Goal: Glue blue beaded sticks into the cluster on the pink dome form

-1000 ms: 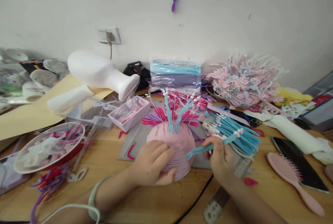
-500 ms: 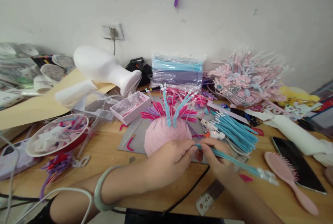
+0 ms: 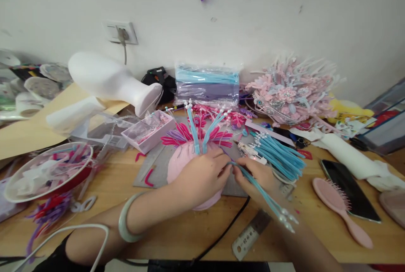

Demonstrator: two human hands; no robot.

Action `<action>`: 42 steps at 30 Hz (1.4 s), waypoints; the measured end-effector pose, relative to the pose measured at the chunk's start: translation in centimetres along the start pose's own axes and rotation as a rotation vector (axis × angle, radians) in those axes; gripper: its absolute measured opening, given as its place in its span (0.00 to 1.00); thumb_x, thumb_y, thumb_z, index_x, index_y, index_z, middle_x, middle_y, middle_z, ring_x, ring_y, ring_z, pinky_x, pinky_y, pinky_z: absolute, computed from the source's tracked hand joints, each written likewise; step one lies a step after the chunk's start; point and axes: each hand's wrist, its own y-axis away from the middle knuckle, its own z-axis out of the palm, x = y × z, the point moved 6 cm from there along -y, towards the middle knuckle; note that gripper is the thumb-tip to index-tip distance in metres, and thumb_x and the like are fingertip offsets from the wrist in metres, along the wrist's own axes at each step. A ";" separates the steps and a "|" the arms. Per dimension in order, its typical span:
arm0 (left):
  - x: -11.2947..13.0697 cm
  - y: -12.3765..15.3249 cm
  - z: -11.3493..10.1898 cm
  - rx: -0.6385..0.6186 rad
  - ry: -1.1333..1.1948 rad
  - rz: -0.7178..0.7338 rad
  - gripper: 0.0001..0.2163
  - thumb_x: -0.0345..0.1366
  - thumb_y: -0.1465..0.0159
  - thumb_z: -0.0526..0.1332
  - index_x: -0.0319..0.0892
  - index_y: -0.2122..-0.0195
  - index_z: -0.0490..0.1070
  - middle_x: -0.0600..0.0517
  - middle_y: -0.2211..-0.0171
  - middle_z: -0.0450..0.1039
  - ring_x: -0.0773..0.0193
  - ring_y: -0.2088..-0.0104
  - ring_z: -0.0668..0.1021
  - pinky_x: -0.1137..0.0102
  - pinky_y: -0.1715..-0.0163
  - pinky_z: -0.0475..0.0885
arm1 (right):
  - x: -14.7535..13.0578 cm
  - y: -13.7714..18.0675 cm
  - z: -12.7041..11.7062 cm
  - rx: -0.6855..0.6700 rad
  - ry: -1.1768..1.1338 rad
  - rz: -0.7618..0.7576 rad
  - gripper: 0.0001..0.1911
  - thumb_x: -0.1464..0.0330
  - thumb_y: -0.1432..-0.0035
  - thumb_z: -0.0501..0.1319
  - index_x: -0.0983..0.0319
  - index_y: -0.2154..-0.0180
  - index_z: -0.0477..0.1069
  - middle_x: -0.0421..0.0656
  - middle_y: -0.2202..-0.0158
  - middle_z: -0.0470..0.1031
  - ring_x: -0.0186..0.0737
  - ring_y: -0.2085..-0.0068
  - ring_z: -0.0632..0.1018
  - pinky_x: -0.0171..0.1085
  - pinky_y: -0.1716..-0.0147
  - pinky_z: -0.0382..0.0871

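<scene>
My left hand [image 3: 199, 177] rests on a pink dome-shaped form [image 3: 182, 160] studded with pink, purple and blue stems, its fingertips pinching the near end of a blue pearl-tipped stem [image 3: 268, 200]. My right hand [image 3: 257, 177] grips the same blue stem just beside it. The stem's pearl tips point down and right, over my right forearm. Two more blue stems [image 3: 196, 133] stand upright in the top of the form. A pile of loose blue pearl-tipped stems [image 3: 278, 154] lies just right of my hands.
A white foam head [image 3: 107, 80] lies at the back left. A bagged pack of blue and purple stems [image 3: 207, 86] stands against the wall beside a pink flower headpiece [image 3: 291, 95]. A red bowl [image 3: 47, 175], pink hairbrush [image 3: 338, 211], metal ruler [image 3: 249, 234] and black cable [image 3: 228, 227] lie around.
My right hand lifted a blue stem from the pile and swung it round, pearl tips now pointing down-right. My left hand came off the form's side to pinch the stem's end.
</scene>
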 end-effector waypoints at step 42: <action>-0.7 -0.3 -0.9 0.019 0.381 -0.131 0.08 0.32 0.41 0.54 0.40 0.76 0.70 0.55 0.76 0.72 0.69 0.73 0.73 0.74 0.71 0.67 | 1.0 -0.1 1.5 -0.005 -0.441 0.281 0.13 0.65 0.42 0.52 0.61 0.76 0.66 0.37 0.84 0.65 0.30 0.83 0.68 0.30 0.84 0.61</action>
